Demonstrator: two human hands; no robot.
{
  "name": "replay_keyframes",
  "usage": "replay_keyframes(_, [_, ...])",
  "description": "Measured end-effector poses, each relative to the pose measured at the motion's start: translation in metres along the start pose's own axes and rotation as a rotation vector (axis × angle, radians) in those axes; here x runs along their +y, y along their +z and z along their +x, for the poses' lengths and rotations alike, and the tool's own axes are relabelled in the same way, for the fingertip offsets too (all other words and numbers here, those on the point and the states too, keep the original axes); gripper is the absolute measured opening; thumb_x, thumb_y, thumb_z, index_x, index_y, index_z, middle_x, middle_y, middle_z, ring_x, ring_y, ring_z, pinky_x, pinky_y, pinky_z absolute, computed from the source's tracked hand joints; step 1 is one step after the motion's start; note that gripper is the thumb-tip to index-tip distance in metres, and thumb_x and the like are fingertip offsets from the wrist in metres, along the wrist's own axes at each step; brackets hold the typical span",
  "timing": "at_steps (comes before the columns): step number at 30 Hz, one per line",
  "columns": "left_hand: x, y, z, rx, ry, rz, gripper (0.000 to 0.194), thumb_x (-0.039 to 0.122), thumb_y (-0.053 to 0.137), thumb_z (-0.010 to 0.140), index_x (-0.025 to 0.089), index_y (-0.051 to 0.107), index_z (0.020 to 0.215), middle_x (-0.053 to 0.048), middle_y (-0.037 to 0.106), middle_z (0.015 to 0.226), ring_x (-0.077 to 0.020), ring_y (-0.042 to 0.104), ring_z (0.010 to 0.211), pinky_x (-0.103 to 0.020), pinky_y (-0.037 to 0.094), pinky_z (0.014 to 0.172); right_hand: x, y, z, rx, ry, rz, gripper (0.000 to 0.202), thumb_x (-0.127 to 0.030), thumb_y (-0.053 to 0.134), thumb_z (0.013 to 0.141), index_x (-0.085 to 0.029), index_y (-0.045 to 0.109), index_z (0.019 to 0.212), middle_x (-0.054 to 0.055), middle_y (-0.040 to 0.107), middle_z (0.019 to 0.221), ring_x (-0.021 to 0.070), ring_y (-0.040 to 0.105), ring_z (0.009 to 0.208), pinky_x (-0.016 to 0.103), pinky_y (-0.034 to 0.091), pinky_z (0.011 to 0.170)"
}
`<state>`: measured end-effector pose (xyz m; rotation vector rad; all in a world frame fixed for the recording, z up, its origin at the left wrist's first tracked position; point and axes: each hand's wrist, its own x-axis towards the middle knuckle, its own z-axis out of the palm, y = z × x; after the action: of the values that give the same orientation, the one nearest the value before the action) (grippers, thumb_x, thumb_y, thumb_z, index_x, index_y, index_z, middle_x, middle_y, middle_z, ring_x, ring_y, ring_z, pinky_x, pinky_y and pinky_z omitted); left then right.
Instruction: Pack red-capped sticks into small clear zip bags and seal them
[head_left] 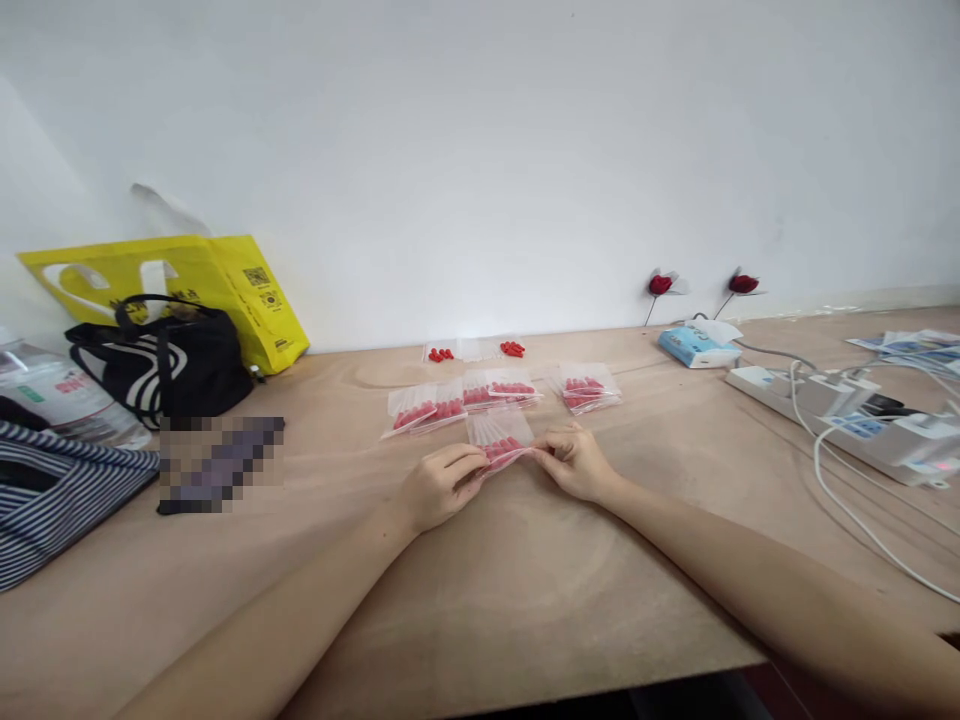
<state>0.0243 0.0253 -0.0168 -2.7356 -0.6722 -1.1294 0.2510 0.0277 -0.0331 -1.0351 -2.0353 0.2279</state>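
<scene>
A small clear plastic bag with red capsule-like pieces inside lies between my two hands. My left hand pinches its near left corner, fingers closed. On the other side, my right hand grips the near right corner between thumb and finger. Just beyond it, several similar filled bags overlap in a row. To the right of that row sits another small stack of filled bags. Loose red pieces lie by the wall, with a second little pile of red pieces to their right.
At the left stand a yellow bag, a black pouch, a large plastic bottle and striped cloth. At the right are a tissue pack, a power strip with cables, and two red roses. The table's front edge is near.
</scene>
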Motion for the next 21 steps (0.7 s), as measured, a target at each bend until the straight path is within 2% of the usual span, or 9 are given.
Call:
replay_keyframes(3, [-0.002,0.002,0.0,0.068,0.084,0.08,0.011,0.014,0.051,0.081,0.018,0.059,0.088,-0.003,0.065,0.083,-0.0125,0.062,0.079,-0.023,0.053,0.071,0.0,-0.001,0.001,-0.007,-0.03,0.003,0.019,-0.029,0.051,0.081,-0.02,0.062,0.069,-0.002,0.061,0.061,0.0104,0.054,0.06,0.026,0.029,0.064])
replay_keyframes(6, [-0.004,0.0,0.0,0.09,0.146,0.155,0.011,0.012,0.051,0.081,0.016,0.06,0.086,-0.004,0.066,0.082,-0.0134,0.063,0.079,-0.024,0.053,0.068,0.0,-0.003,0.0,0.017,-0.153,-0.118,0.017,-0.031,0.053,0.08,-0.02,0.062,0.071,-0.001,0.06,0.061,0.0106,0.051,0.06,0.027,0.028,0.064])
replay_keyframes(10, [-0.006,-0.003,0.003,0.132,0.151,0.217,0.009,0.011,0.052,0.08,0.015,0.06,0.082,-0.004,0.067,0.08,-0.014,0.064,0.076,-0.024,0.053,0.066,-0.001,-0.006,0.0,0.104,-0.354,-0.331,0.014,-0.028,0.052,0.08,-0.02,0.062,0.075,0.0,0.061,0.065,0.0111,0.047,0.063,0.029,0.026,0.066])
replay_keyframes(14, [-0.006,-0.003,0.005,0.148,0.127,0.218,0.01,0.012,0.05,0.081,0.016,0.059,0.082,-0.004,0.067,0.08,-0.0138,0.064,0.075,-0.024,0.053,0.065,-0.004,-0.009,0.002,0.163,-0.49,-0.461,0.017,-0.022,0.049,0.082,-0.02,0.061,0.071,-0.001,0.06,0.063,0.0107,0.044,0.063,0.029,0.026,0.068])
replay_keyframes(21, [-0.007,-0.005,0.005,0.151,0.164,0.216,0.009,0.011,0.052,0.08,0.016,0.059,0.084,-0.004,0.067,0.08,-0.0139,0.063,0.077,-0.025,0.053,0.067,-0.006,-0.01,0.003,0.137,-0.548,-0.551,0.022,-0.017,0.043,0.084,-0.019,0.059,0.068,-0.001,0.056,0.06,0.0102,0.043,0.063,0.03,0.027,0.071])
